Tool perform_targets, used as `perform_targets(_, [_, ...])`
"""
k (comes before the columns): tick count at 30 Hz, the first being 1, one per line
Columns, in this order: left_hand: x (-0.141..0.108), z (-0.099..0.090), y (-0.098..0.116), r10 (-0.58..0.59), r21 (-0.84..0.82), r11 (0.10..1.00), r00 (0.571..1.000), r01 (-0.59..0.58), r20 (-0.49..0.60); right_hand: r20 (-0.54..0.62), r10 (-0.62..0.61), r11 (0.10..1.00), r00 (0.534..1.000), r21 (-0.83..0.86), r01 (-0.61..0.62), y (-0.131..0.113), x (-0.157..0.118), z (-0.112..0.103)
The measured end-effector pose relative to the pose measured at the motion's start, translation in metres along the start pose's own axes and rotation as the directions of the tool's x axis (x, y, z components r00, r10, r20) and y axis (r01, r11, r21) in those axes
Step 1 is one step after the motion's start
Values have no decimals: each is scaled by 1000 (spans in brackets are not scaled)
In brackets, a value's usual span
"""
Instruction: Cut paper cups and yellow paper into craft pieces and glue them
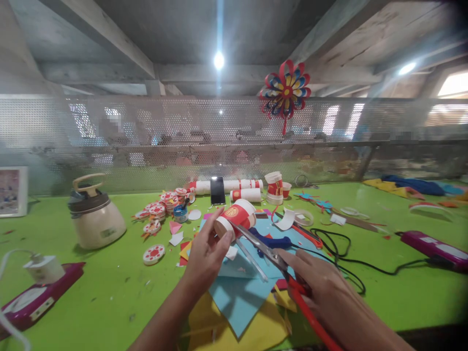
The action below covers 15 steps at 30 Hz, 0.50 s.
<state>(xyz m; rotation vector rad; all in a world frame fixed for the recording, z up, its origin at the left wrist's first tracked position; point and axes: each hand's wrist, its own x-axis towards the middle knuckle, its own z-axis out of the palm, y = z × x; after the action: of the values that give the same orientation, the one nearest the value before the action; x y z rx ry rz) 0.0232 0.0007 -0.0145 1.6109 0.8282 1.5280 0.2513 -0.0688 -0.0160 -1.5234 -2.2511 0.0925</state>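
Note:
My left hand [209,251] holds a red and white paper cup [237,215] tilted on its side, fingers and thumb round its base end. My right hand [316,278] grips the scissors [268,253], which have red handles and metal blades. The blade tips touch or overlap the cup near its base; whether they are cutting in cannot be made out. Under both hands lie light blue sheets [239,302] and yellow sheets [204,324]. A clear stick [253,261] and a blue glue gun [272,240] rest beside the scissors.
Several patterned discs [157,209] and a blue jar [180,213] lie left of the cup. Behind are a phone [218,190], stacked cups [274,187] and cup rolls. A kettle [97,222] and power strip [40,297] stand left; a black cable [380,270] runs right across the green table [413,302].

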Motion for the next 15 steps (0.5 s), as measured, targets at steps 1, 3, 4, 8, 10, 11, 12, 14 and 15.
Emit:
perform_targets(1, [0, 1, -1, 0, -8, 1000, 1000, 0, -11, 8, 7, 1000, 1000, 16, -7, 0, 0, 0])
perform_targets(3, [0, 1, -2, -7, -31, 1000, 1000, 6, -23, 15, 12, 999, 1000, 32, -12, 0, 0, 1])
perform_targets(4, [0, 2, -3, -10, -34, 999, 1000, 9, -24, 11, 14, 999, 1000, 32, -15, 1, 0, 2])
perform_targets(8, [1, 1, -2, -4, -13, 1000, 1000, 4, -26, 25, 9, 999, 1000, 45, -10, 3, -3, 5])
perform_targets(10, [1, 1, -2, 5, -12, 1000, 1000, -5, -29, 23, -2, 998, 1000, 56, 1, 2, -4, 5])
perform_targets(11, [1, 1, -3, 9, -13, 1000, 999, -9, -31, 18, -9, 998, 1000, 64, 8, 1, -4, 4])
perform_targets(12, [1, 1, -3, 13, -11, 1000, 999, -14, -32, 14, -11, 997, 1000, 76, 10, -2, -3, 4])
perform_targets(14, [1, 2, -5, 29, 3, 1000, 999, -29, -29, 13, -10, 993, 1000, 119, 8, -7, 0, 0])
perform_targets(15, [0, 2, -6, 40, 10, 999, 999, -40, -25, 14, -9, 990, 1000, 144, 7, -10, 2, -1])
